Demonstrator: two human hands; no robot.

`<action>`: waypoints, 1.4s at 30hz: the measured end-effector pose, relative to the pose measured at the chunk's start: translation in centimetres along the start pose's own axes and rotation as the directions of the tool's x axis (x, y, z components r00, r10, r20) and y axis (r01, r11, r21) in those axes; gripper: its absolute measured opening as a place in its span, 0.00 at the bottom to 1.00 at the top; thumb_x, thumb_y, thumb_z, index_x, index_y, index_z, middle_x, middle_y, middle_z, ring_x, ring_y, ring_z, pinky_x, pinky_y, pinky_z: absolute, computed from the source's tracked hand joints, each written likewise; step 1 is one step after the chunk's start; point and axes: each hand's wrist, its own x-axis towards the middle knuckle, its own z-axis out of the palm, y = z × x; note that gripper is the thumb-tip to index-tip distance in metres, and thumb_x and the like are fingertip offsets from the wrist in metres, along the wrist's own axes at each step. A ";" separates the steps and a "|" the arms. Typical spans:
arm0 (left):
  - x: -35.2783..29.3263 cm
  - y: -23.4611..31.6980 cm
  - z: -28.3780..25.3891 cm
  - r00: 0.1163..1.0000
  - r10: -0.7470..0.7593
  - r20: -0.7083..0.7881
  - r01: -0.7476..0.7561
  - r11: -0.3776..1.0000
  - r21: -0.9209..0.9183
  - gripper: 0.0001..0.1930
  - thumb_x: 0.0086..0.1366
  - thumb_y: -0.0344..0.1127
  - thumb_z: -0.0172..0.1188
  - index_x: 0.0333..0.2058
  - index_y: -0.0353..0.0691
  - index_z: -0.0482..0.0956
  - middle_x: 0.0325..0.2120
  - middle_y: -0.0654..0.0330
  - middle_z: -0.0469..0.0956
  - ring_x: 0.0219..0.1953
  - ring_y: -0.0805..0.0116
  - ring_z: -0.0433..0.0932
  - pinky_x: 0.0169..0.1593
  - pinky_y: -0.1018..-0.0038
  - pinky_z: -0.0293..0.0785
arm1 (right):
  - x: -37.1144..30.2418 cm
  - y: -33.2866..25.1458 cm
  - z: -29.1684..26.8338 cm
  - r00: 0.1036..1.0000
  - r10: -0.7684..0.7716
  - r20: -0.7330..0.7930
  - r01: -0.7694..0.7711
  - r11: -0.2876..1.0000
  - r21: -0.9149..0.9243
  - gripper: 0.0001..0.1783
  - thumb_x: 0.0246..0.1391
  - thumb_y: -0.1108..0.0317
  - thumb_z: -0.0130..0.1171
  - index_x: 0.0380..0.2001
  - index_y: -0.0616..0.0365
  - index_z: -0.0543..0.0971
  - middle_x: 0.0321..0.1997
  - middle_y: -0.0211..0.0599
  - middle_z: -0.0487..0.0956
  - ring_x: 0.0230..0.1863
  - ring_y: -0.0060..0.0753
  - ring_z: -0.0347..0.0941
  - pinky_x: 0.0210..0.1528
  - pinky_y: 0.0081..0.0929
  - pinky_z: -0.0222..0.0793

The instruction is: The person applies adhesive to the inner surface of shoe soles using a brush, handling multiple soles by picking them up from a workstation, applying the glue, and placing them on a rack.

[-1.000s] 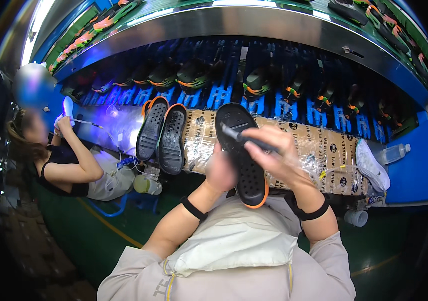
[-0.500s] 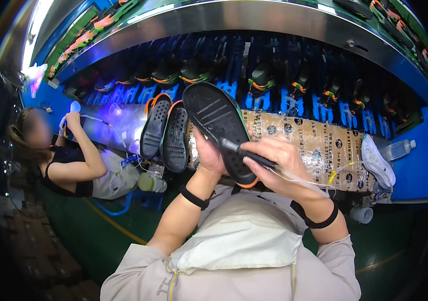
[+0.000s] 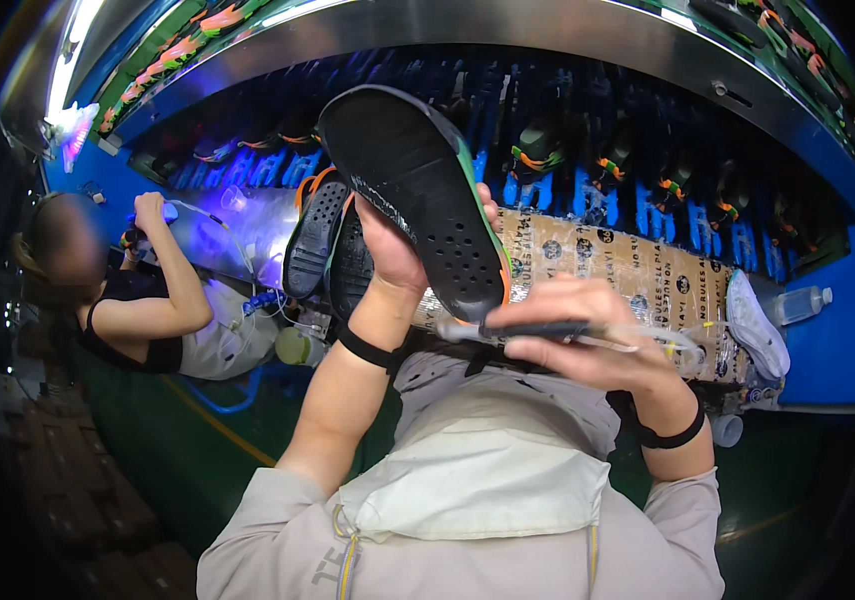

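Observation:
My left hand (image 3: 395, 255) grips a black shoe sole (image 3: 397, 160) with an orange and green rim, its broad end tilted up and away from me. Round holes dot the sole's near half, and a wet-looking streak runs along its left edge. In my right hand (image 3: 612, 350) is a dark-handled brush (image 3: 547, 329) with a clear tube trailing from its back end. The brush's pale tip lies by the sole's near end; motion blur hides whether they touch. Two more black soles, one with holes in plain view (image 3: 315, 240), lean left of my left hand, the nearer one partly covered.
A work surface covered in printed brown cardboard (image 3: 637, 280) lies ahead. Blue racks (image 3: 597, 205) carrying shoes stand behind it. At right are a white shoe-shaped piece (image 3: 755, 325) and a clear bottle (image 3: 802, 302). A co-worker (image 3: 147, 300) sits at left, holding a tool.
The held sole has risen and come closer. My right hand has moved the brush from the sole's middle down to its near end, turning it nearly level.

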 end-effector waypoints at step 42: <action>4.6 3.5 1.2 0.965 -0.174 -0.198 0.254 0.414 0.874 0.43 0.80 0.72 0.40 0.64 0.35 0.80 0.54 0.50 0.85 0.56 0.61 0.82 0.64 0.64 0.75 | 0.5 0.7 -0.8 0.986 -0.079 0.144 0.116 0.956 -0.270 0.17 0.52 0.73 0.76 0.47 0.55 0.90 0.33 0.35 0.84 0.36 0.41 0.81 0.42 0.36 0.75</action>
